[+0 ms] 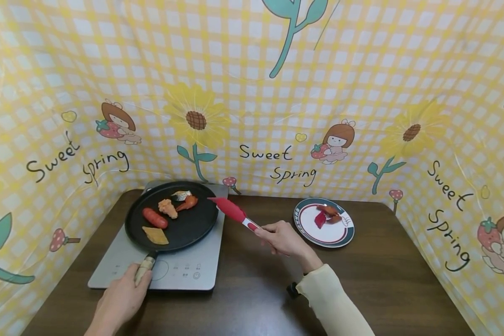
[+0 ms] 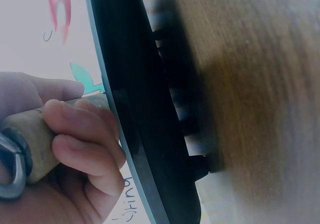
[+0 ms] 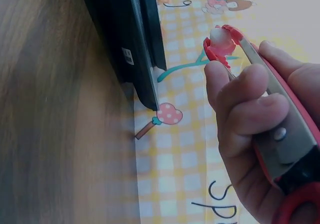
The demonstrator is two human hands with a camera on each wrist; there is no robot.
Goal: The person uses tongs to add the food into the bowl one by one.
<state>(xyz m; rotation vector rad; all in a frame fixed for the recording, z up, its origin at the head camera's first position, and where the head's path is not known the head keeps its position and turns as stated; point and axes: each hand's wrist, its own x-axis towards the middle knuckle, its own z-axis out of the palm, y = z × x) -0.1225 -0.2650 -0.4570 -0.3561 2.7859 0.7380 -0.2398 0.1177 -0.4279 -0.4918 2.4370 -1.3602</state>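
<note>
My left hand grips the beige handle of a round black frying pan; in the left wrist view its fingers curl round the handle. The pan bears a red sausage, a crumbed fried piece, a flat yellowish piece, an orange-red piece and a silvery-skinned piece. My right hand holds red-tipped tongs just right of the pan's rim. Between the tong tips, the right wrist view shows something pale pinkish-white, its kind unclear.
Under the pan lies a silver induction cooker with a touch panel. A white plate with a dark green rim stands at the right, bearing brown pieces and a dark red piece. A patterned yellow checked cloth walls the brown table.
</note>
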